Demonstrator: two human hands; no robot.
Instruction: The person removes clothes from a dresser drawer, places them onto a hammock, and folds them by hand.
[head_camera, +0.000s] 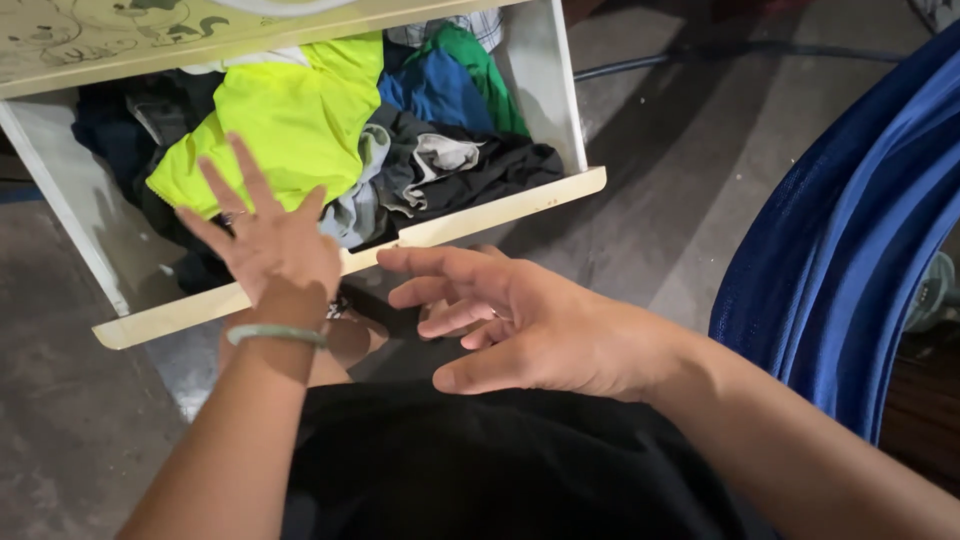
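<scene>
A: Nearest the camera we record a black, matte cloth garment (480, 470) across the lap. Above it, the right hand (530, 325) hovers with fingers loosely spread and slightly curled; its grip is open and holds nothing.

B: Confirmed. The left hand (270, 245) is raised with all fingers fanned wide, grip open, empty. A pale green band (275, 333) circles that wrist. The hand sits in front of the drawer's front edge; we cannot tell whether it touches the edge.

A: Next, the drawer (480, 215): a pulled-out box of cream-painted board, flat front lip, smooth white inner walls. It is packed with soft, crumpled clothing.

B: Contents, left to right: a neon yellow garment (290, 120) on top, nearest the left hand; a grey cloth (395, 170) beside a black one (500, 165); blue (435, 90) and green (475, 65) pieces behind.

A: Surface: bare grey concrete floor (700, 150), rough and stained. A ribbed blue fabric (850, 250) hangs at right.
</scene>
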